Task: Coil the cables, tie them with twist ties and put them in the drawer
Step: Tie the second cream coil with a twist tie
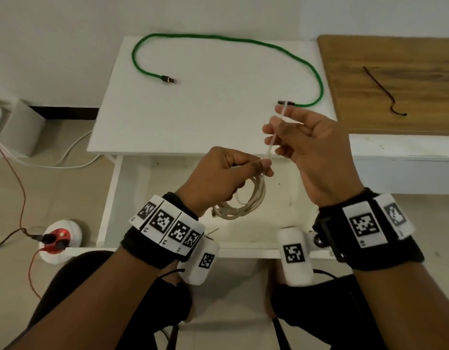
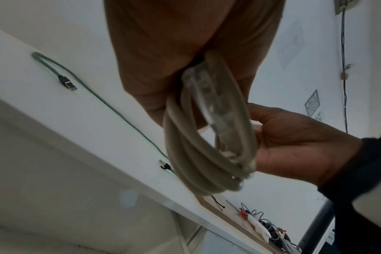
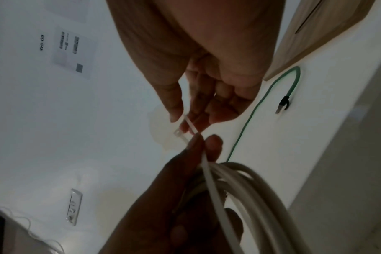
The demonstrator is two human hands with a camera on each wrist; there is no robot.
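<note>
My left hand (image 1: 226,178) grips a coiled beige cable (image 1: 246,200) above the open white drawer (image 1: 274,221); the coil (image 2: 207,146) hangs below my palm. A white tie (image 1: 275,132) runs up from the coil to my right hand (image 1: 301,137), which pinches its upper part between thumb and fingers. In the right wrist view the tie (image 3: 189,125) passes from my right fingertips (image 3: 176,113) down along the coil (image 3: 250,189). A green cable (image 1: 243,42) lies uncoiled on the white table (image 1: 205,117), both plugs free.
A wooden board (image 1: 395,79) at the right carries a dark twist tie (image 1: 382,92). On the floor at left stand a red and white power socket (image 1: 60,239), loose wires and a grey box (image 1: 21,127). My knees are below the drawer.
</note>
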